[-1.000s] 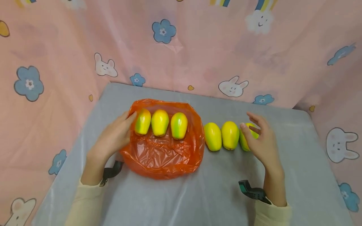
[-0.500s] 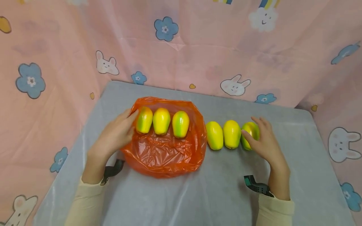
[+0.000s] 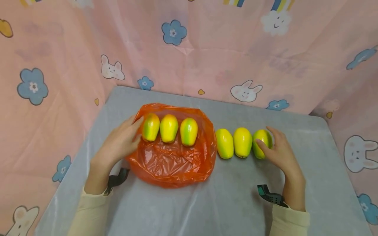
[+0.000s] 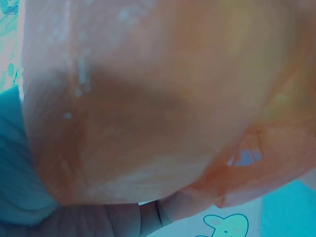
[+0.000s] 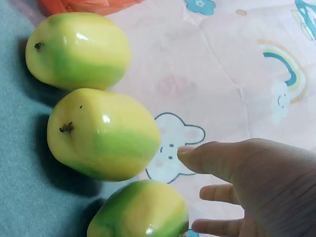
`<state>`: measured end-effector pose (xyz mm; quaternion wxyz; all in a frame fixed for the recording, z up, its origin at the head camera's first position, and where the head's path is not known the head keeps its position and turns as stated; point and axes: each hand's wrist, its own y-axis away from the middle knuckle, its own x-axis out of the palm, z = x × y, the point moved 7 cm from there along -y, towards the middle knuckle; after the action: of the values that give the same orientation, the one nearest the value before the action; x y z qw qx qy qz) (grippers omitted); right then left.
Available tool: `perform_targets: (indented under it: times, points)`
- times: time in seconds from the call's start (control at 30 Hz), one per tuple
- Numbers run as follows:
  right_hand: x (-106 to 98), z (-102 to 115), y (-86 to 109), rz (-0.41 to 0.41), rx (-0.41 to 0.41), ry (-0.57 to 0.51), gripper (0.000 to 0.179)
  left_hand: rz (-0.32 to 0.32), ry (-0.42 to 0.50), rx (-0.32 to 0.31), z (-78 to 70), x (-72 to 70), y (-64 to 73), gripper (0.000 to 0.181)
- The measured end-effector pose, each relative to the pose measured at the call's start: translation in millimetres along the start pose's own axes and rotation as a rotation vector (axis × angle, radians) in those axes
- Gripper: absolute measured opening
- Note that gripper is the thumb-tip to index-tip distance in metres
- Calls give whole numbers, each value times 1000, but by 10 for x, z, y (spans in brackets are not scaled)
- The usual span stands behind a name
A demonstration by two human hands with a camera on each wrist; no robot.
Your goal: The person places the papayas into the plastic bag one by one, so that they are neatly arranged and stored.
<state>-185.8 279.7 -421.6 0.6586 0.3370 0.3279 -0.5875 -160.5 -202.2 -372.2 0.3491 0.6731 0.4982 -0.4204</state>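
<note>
A red-orange plastic bag [image 3: 174,180] lies spread with its mouth open in the head view. Three yellow-green mangoes [image 3: 169,128] are in a row within the bag's outline. My left hand [image 3: 121,141] holds the bag's left edge; in the left wrist view the bag film [image 4: 123,138] covers most of that hand. To the right of the bag, three more mangoes line up: a left one [image 3: 224,143], a middle one [image 3: 242,142] and a right one [image 3: 261,144]. Beside the right one hovers my right hand [image 3: 282,150], fingers spread, holding nothing; its thumb overlaps that mango in the head view.
A grey cloth-covered table [image 3: 224,203] carries everything. Behind and beside it hangs a pink curtain [image 3: 206,59] printed with rabbits, flowers and clouds. A dark wrist mount [image 3: 270,196] sits on the right forearm, and another [image 3: 118,178] on the left.
My right hand has drawn back to the right and slightly toward me, uncovering more of the right mango. My left hand, the bag and the mangoes stay put, apart from a slight camera shift.
</note>
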Motion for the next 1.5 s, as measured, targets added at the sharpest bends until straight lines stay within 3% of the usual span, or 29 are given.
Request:
perform_targets:
  times: [0.37,1.07,1.5]
  points:
    - [49,-116,-33,99,86,18,83,-33,43,26,15,-4,-9,74]
    - [70,-215,-81,88,148,3,90,-65,56,31,37,-27,-2,73]
    - [69,-232,-27,100,166,-15,90,-49,34,27,23,3,5,75]
